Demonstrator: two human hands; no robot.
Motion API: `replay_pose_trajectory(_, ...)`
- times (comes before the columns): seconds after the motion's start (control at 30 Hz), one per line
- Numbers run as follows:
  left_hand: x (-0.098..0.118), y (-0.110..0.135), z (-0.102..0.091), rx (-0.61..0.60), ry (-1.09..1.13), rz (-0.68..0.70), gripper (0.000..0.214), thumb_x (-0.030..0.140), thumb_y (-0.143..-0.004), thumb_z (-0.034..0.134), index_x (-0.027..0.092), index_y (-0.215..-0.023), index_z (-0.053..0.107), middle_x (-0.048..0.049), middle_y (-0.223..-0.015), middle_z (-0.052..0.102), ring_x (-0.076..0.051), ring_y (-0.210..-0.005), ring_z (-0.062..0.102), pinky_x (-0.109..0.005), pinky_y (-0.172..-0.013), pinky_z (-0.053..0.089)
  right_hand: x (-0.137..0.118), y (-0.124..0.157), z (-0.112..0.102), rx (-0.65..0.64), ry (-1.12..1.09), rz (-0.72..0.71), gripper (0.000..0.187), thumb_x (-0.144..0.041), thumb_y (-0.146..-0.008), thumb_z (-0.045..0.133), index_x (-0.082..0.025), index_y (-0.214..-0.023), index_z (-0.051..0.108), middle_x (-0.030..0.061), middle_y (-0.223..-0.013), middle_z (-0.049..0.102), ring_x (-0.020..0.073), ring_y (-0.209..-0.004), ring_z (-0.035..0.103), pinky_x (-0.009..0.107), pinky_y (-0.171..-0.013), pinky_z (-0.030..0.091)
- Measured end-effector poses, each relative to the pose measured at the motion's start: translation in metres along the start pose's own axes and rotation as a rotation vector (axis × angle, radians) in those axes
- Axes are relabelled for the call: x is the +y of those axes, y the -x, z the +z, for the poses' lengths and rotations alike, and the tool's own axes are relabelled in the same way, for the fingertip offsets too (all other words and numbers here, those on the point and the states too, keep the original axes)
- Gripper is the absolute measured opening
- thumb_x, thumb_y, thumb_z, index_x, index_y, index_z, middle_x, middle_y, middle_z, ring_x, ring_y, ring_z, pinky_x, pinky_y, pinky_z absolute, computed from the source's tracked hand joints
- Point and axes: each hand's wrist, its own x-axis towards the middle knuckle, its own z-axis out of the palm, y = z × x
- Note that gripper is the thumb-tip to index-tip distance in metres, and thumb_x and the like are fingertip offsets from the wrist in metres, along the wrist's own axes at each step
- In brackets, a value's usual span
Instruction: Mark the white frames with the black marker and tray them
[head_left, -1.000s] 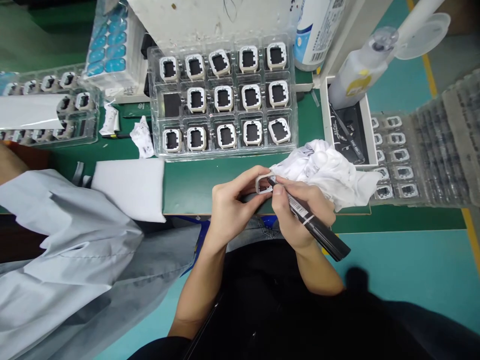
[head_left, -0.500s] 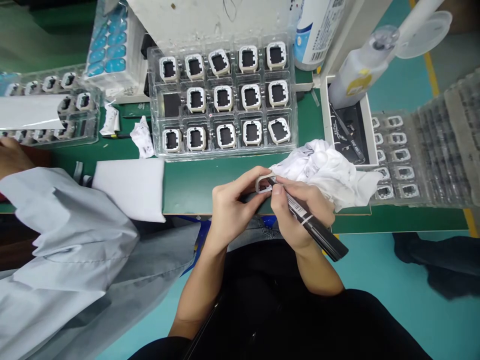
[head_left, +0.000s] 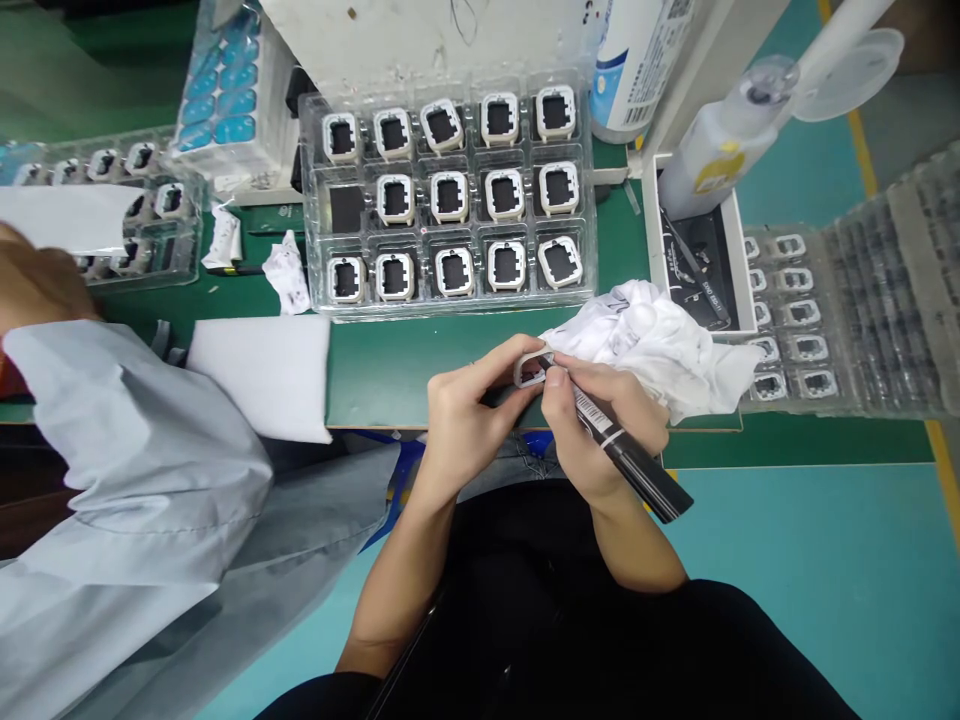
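Observation:
Between the thumb and fingers of my left hand [head_left: 472, 415] is a small white watch case [head_left: 529, 370], held above the table's front edge. My right hand [head_left: 600, 425] grips a black marker pen [head_left: 634, 465], slanted with its tip up and left at the case's inner rim. Whether the tip touches the rim I cannot tell. Beyond my hands lies a clear plastic tray [head_left: 450, 312] with rows of similar white cases [head_left: 454, 272]; one pocket at its left holds none. A crumpled white cloth [head_left: 645, 345] rests just right of my fingers.
A white foam sheet [head_left: 259, 380] lies left on the green table [head_left: 382, 375]. At right stand a white box [head_left: 742, 280] with tweezers, a squeeze bottle [head_left: 712, 150] and stacked trays [head_left: 885, 290]. A co-worker's sleeve [head_left: 142, 420] and hand [head_left: 37, 285] are at left.
My hands keep nearly the same pose on the case and marker pen. The co-worker's hand at left has moved further into view. The dark legs at far right have gone from view.

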Motion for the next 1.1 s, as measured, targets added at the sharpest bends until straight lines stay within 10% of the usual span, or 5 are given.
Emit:
replay_pose_trajectory(0.8, -0.003, -0.001, -0.004, -0.056, 0.08, 0.005, 0.032, 0.042, -0.113, 0.096, 0.028, -0.142, 0.094, -0.0028, -0.121, 0.097, -0.025, -0.106, 0.097, -0.035, -0.107, 0.082, 0.007, 0.01, -0.006, -0.023, -0.074, 0.107, 0.007, -0.031, -0.115, 0.088, -0.033, -0.113, 0.082, 0.0003, -0.109, 0.098, 0.0286, -0.089, 0.099, 0.042, -0.075, 0.085)
replay_pose_trajectory(1.1, -0.006, 0.0, -0.005, -0.07, 0.162, -0.08, 0.065, 0.063, -0.098, 0.111, 0.025, -0.148, 0.092, -0.0046, -0.118, 0.099, -0.029, -0.108, 0.099, -0.039, -0.108, 0.085, 0.009, 0.015, -0.002, 0.032, -0.17, 0.093, 0.017, -0.024, -0.111, 0.091, -0.034, -0.119, 0.08, 0.0001, -0.112, 0.099, 0.0314, -0.092, 0.1, 0.046, -0.077, 0.087)
